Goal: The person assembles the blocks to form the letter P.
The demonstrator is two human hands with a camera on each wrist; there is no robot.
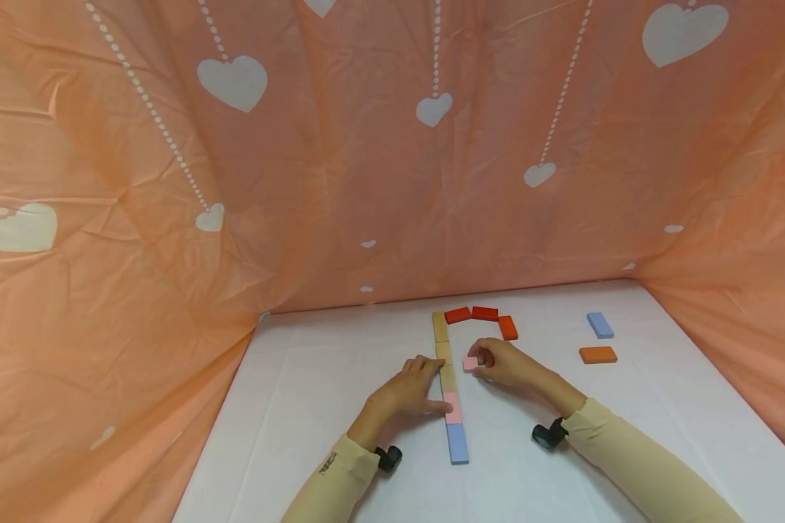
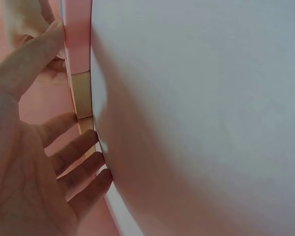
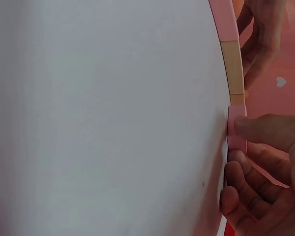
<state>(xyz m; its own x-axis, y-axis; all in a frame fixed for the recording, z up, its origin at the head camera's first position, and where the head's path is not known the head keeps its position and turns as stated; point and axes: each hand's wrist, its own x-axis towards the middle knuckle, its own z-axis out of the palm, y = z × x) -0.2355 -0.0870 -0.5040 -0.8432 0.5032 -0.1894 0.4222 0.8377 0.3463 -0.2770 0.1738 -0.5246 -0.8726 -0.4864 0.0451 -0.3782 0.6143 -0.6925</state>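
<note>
A straight line of flat blocks runs down the white table: several plain wooden blocks [image 1: 440,327] at the far part, then a pink block [image 1: 453,408], then a blue block [image 1: 457,444] nearest me. My left hand [image 1: 405,392] rests against this line from the left, fingers spread, with the thumb at the pink block and fingertips by the wooden ones. Just right of the line, my right hand [image 1: 505,363] pinches a second pink block [image 3: 237,129] between thumb and fingers, apart from the line in the head view. Three red blocks [image 1: 485,313] curve rightward from the line's far end.
Toward the right side of the table lie a loose blue block [image 1: 600,325] and an orange block [image 1: 598,355]. A peach curtain [image 1: 379,160] with white hearts hangs behind the table and along both sides.
</note>
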